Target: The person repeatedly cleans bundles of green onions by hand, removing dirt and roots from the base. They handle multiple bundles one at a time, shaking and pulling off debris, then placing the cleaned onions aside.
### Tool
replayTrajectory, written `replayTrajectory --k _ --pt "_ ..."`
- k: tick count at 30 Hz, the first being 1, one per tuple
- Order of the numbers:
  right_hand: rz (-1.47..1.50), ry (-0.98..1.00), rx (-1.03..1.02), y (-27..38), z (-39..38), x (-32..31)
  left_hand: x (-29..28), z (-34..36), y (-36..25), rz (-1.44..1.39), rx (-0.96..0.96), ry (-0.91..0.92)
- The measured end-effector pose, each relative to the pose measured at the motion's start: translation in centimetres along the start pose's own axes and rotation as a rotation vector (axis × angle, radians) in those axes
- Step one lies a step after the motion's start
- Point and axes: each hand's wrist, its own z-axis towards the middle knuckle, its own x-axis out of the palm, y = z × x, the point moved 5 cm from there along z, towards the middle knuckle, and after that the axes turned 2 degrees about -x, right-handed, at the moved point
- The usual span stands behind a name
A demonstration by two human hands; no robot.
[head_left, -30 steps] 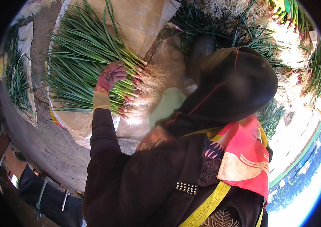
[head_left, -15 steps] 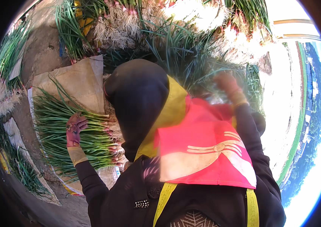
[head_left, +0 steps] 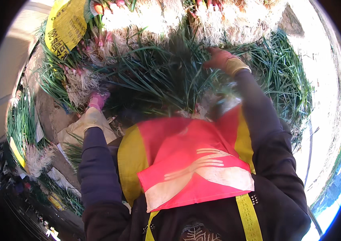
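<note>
My left hand, in a pink glove with a tan cuff, reaches to the left edge of a heap of spring onions, close beside a clump of their pale roots. Its fingertips are lost in the shade there. My right hand, in a reddish glove, is stretched over the long green leaves, its fingers apart and nothing plainly held between them. Directly in front of my red and yellow apron, a few spring onions lie with their root ends toward me, partly blurred.
Thick rows of spring onions with white roots line the far side. A yellow printed sack lies at the far left. More spring onions lie on the ground at left, near a tan sheet. Leaves spread at right.
My left hand has moved from the spread bunch on the tan sheet up to the heap's left edge. The right hand has shifted left and farther out over the leaves. The view has tilted and turned.
</note>
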Motion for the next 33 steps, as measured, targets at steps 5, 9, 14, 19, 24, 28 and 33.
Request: replayTrajectory --k 5,9,14,19,24,28,33 --pt "-0.054 0.057 -0.014 -1.3 5.7 3.3 7.3 3.1 -3.6 -0.374 -0.37 -0.242" --pt "-0.147 -0.168 -0.13 -1.4 6.6 6.1 10.3 3.9 -6.7 0.152 -0.19 -0.136" --pt "-0.05 -0.079 -0.046 -1.0 6.0 9.0 12.2 3.4 -10.1 0.004 -0.08 -0.103" --pt "-0.006 0.033 0.055 1.7 3.0 12.3 11.8 1.2 -15.4 -0.077 -0.036 -0.027" --pt "0.149 0.047 0.071 4.5 -0.4 15.3 10.8 -0.4 -15.7 -0.614 -0.079 -0.013" --pt "0.257 0.149 0.066 4.2 -0.4 14.4 11.9 -4.0 -8.8 -1.254 -0.511 -0.335" --pt "0.502 -0.006 0.163 3.1 -0.6 12.6 20.2 -6.7 -10.0 -1.892 -0.797 0.414"
